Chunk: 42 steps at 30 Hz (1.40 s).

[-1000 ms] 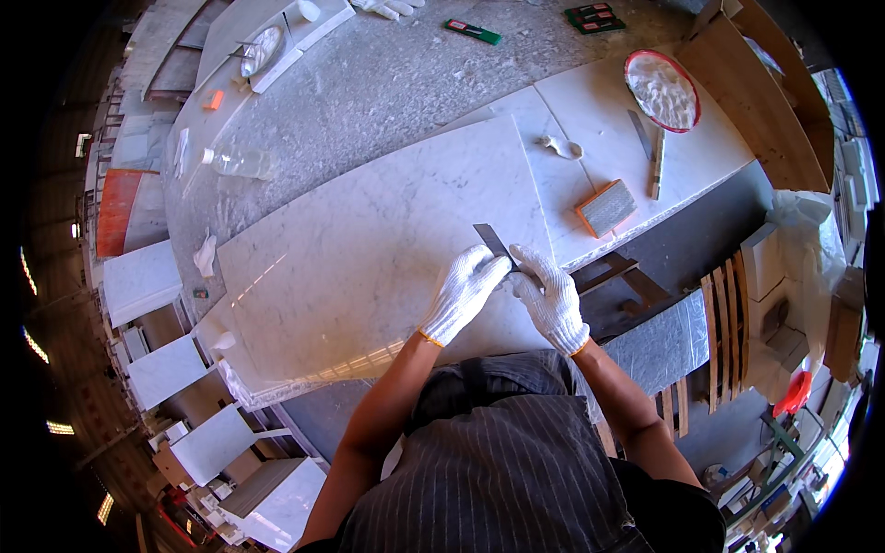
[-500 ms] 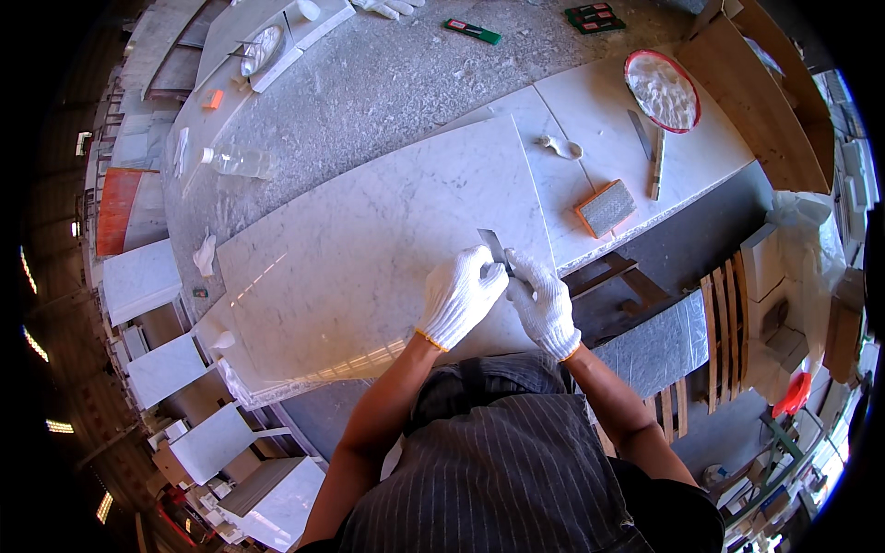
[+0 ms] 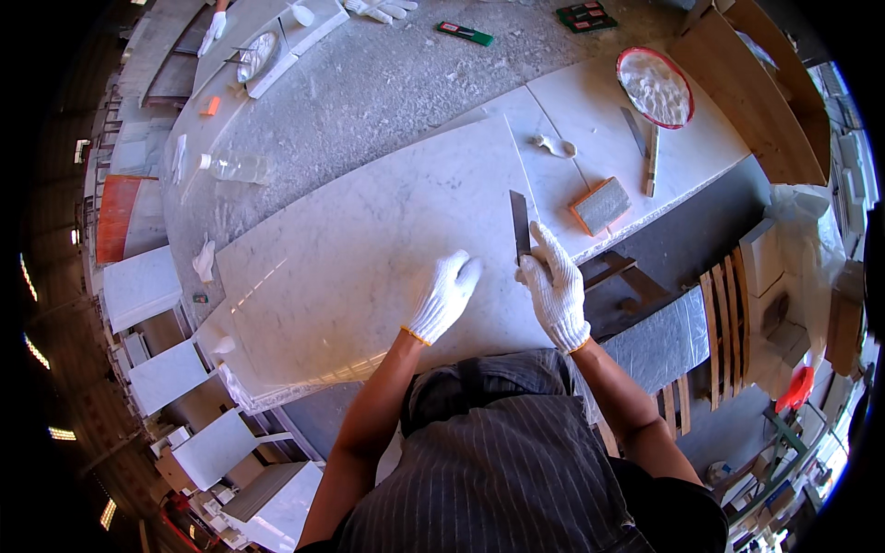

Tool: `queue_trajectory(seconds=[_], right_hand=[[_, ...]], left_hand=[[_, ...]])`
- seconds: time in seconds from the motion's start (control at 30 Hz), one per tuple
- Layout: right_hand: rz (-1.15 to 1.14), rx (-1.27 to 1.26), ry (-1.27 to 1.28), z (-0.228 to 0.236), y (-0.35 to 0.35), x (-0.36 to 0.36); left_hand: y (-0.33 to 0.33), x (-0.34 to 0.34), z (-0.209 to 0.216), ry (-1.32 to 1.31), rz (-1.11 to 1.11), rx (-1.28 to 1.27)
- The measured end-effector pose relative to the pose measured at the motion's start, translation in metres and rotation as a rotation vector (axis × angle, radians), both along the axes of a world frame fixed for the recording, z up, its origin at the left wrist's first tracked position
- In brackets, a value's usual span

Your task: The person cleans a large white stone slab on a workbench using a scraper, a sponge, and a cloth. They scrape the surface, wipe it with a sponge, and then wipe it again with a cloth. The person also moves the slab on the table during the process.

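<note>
Faces the slab (image 3: 359, 249) from its near side. Holds the blade (image 3: 520, 226) in the right hand (image 3: 555, 290), over the slab's right edge; has the left hand (image 3: 444, 298) over the slab too, left of the blade and apart from it. Has the panel (image 3: 687, 158) beyond and to the right, bearing the block (image 3: 602, 205) near its front edge, the wad (image 3: 555, 146) behind and left of the block, the stick (image 3: 652, 164) to the right, and the bowl (image 3: 691, 103) just behind the stick. Has the box (image 3: 737, 111) right of the bowl. Behind the slab, has the bench (image 3: 387, 83), with the bottle (image 3: 236, 168) on the left and the packet (image 3: 465, 34) toward the far side, right of the gloves (image 3: 380, 10).
</note>
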State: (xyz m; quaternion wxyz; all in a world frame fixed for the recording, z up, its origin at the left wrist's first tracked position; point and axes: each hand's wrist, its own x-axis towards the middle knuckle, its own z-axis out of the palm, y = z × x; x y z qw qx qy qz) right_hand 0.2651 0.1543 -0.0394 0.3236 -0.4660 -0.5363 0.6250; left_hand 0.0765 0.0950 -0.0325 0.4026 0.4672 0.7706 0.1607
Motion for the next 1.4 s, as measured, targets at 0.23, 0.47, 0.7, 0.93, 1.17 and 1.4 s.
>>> queue_trajectory(seconds=[0.23, 0.47, 0.7, 0.93, 1.17, 1.4], right_hand=[[0.004, -0.075, 0.058, 0.0, 0.001, -0.002], [0.236, 0.009, -0.045, -0.004, 0.0, 0.0], [-0.123, 0.521, -0.351, -0.004, 0.122, 0.043], [-0.206, 0.878, -0.942, -0.012, 0.255, 0.048], [0.037, 0.747, -1.138, -0.044, 0.312, 0.058], [0.137, 0.885, -1.098, -0.024, 0.329, 0.074]], left_hand=[[0.006, 0.035, 0.01, -0.623, 0.291, 0.27], [0.011, 0.04, 0.007, -0.665, 0.421, 0.178], [0.007, 0.026, 0.003, -0.782, 0.593, 0.055], [-0.021, 0.044, -0.039, -1.025, 0.538, -0.068], [-0.029, 0.041, -0.045, -1.013, 0.541, -0.081], [-0.037, 0.04, -0.059, -1.031, 0.511, -0.052]])
